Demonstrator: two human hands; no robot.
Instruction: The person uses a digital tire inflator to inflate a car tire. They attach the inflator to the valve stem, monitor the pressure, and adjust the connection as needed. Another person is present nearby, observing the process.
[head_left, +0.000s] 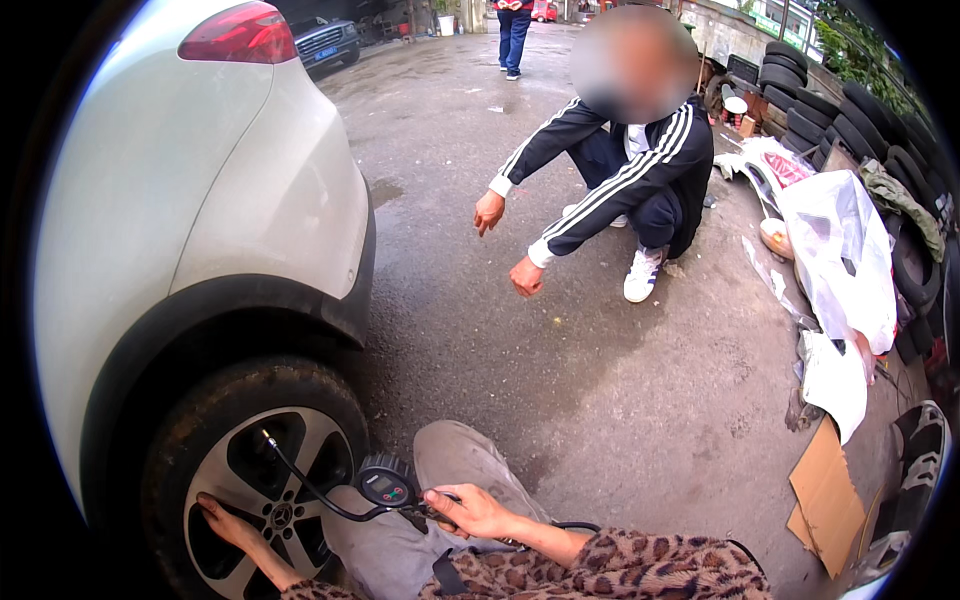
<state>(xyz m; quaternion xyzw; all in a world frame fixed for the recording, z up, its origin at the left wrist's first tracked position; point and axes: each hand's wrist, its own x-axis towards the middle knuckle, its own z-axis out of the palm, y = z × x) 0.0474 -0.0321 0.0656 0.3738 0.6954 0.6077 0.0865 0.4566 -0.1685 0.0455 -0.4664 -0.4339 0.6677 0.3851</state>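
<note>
My right hand (472, 511) grips the handle of a digital tire inflator gauge (386, 481), whose round head has a small screen and buttons. From it a thin black hose (307, 480) runs left to a metal chuck (268, 437) at the upper rim of the car wheel (281, 514). Whether the chuck sits on a valve I cannot tell. My left hand (229, 521) rests against the left part of the alloy rim, its fingers partly hidden among the spokes. The black tire (176, 450) is on a white car (247, 187), under a black wheel arch.
A person (637, 165) in a striped jacket squats ahead, both hands hanging over the ground; another person (514, 37) stands farther back. To the right lie stacked tires (814, 112), plastic sheeting (844, 247) and flat cardboard (827, 495). A dark car (326, 37) is at the back left.
</note>
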